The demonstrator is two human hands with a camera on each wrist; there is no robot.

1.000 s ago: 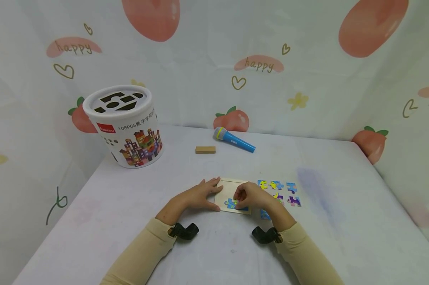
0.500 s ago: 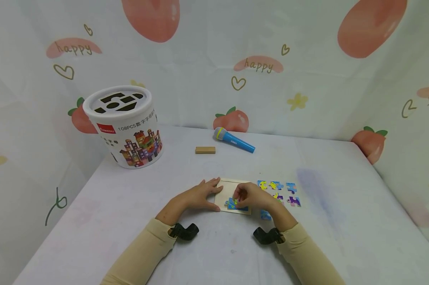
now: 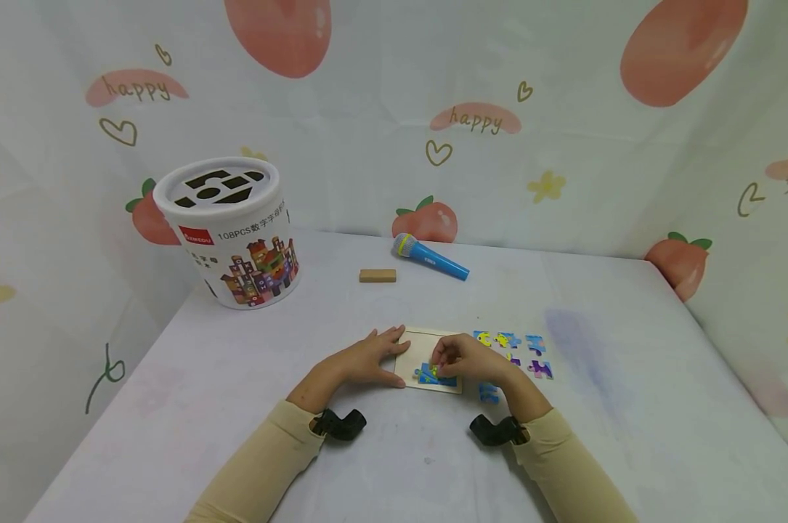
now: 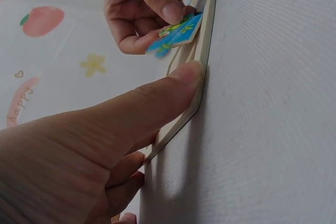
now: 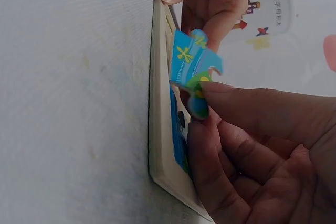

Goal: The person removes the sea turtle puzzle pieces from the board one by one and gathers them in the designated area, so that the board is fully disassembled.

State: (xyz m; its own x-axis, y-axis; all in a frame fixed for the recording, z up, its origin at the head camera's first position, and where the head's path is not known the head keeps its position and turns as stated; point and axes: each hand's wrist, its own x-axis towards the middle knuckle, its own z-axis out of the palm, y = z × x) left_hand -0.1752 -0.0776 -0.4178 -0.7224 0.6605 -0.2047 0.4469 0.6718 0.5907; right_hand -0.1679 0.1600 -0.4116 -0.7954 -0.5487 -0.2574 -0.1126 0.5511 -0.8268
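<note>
My left hand (image 3: 364, 361) lies along the left side of a shallow wooden puzzle tray (image 3: 420, 341). Its thumb (image 4: 173, 85) presses the near edge, while the other fingers, held fairly straight, touch the far left part. With thumb and fingertips my right hand (image 3: 470, 359) pinches a blue jigsaw piece (image 5: 190, 59) with yellow and green markings. That piece is tilted up over the near part of the tray. Beneath it, another blue piece (image 5: 177, 129) sits in the tray by the near edge, partly hidden by the right fingers.
Loose jigsaw pieces (image 3: 536, 344) lie in rows right of the tray, some behind the right hand and forearm. Farther back are a small wooden block (image 3: 377, 276) and a blue toy microphone (image 3: 436, 259). A white tub (image 3: 237, 240) stands at the back left.
My right hand has shifted slightly right, and the piece it pinches has changed its tilt over the tray. The left hand and the tray have stayed put.
</note>
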